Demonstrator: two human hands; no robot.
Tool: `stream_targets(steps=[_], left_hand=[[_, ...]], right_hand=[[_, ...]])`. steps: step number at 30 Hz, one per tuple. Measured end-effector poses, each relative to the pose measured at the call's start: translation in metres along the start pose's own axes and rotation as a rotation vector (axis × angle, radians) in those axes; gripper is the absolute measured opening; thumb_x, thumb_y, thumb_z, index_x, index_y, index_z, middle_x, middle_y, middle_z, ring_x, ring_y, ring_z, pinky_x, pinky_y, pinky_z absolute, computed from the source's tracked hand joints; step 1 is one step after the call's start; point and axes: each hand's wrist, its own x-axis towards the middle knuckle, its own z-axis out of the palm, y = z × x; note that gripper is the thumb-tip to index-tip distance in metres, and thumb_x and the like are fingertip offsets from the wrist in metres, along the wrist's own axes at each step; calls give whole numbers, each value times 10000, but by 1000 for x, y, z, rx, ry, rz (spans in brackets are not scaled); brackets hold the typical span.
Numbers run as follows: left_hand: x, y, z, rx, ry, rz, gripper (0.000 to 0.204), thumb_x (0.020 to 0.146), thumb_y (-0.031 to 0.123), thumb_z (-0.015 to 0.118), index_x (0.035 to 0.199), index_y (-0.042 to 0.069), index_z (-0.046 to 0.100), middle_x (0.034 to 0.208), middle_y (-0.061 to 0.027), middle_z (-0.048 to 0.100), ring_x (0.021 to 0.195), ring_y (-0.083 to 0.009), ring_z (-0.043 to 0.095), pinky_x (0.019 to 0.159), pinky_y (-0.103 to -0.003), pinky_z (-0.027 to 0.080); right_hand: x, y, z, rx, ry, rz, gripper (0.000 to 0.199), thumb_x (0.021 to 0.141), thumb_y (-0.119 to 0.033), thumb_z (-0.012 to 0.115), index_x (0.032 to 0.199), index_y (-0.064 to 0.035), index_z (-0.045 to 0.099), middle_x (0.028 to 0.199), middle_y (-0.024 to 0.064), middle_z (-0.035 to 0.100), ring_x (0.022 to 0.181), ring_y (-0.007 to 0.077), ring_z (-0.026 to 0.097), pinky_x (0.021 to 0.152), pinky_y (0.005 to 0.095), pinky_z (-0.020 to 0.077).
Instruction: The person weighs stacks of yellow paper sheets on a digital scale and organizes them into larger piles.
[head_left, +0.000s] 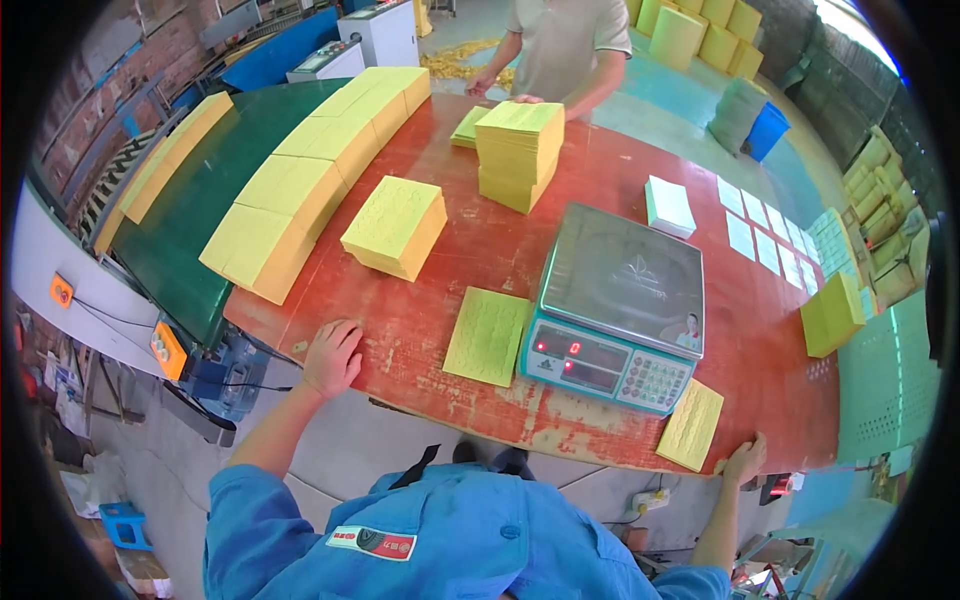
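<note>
My left hand (pixel 335 357) rests on the near left edge of the red table (pixel 610 160), its fingers laid on the surface and holding nothing. My right hand (pixel 745 460) lies on the near right edge with nothing visible in it; its fingers show only in part. Between them stands a teal digital scale (pixel 620 300) with a bare metal pan and a lit red display. A thin yellow embossed paper pad (pixel 487 336) is left of the scale. Another yellow pad (pixel 690 424), nearest my right hand, lies at its right front corner.
Yellow paper blocks (pixel 320 170) line the table's left side beside a green conveyor belt (pixel 240 140). Two stacks, one short (pixel 395 225) and one tall (pixel 520 150), stand farther in. Across the table, a person (pixel 570 40) has a hand behind the tall stack. White cards (pixel 670 205) lie right.
</note>
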Motion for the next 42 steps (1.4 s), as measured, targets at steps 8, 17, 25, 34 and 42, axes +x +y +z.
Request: stream_targets(steps=[8,17,25,34,42], left_hand=[[-6,1,13,77,2,-47,421,783,120,655,1182,1,595,1266,-164,548,1183,-353,514,1016,-464,429],[-9,6,10,122,-7,-114,414,800,125,656,1194,22,587,1291,-148,535,1232,-336,497,1038,-453,420],[-16,-2,-2,114,-31,-87,440,821,138,663,1236,31,566,1291,-155,546,1221,-339,521,1031,-441,436],[30,-123,-95,169,326,-168,283,853,125,658,1124,48,639,1210,-135,615,1081,-333,605,915,-427,505],[48,-249,-86,445,14,-329,589,959,393,552,1404,18,465,1503,-171,419,1410,-318,371,1164,-474,283]], right_hand=[[3,15,5,-11,-20,-26,398,920,-139,468,1292,-63,586,1332,130,593,1249,309,526,1058,425,407],[10,15,2,26,-72,-74,411,908,-115,487,1301,-25,569,1332,152,587,1257,321,516,1071,435,390],[-21,-147,-79,774,0,-340,403,934,-45,507,1331,17,541,1317,159,584,1218,305,545,1060,407,414],[-262,-434,-137,1086,-521,-1064,317,781,77,638,1061,-63,688,984,142,699,926,253,686,804,348,538],[-403,-504,-125,1188,-1526,-712,329,916,-11,613,1245,-34,612,1082,134,699,989,191,680,863,327,541]])
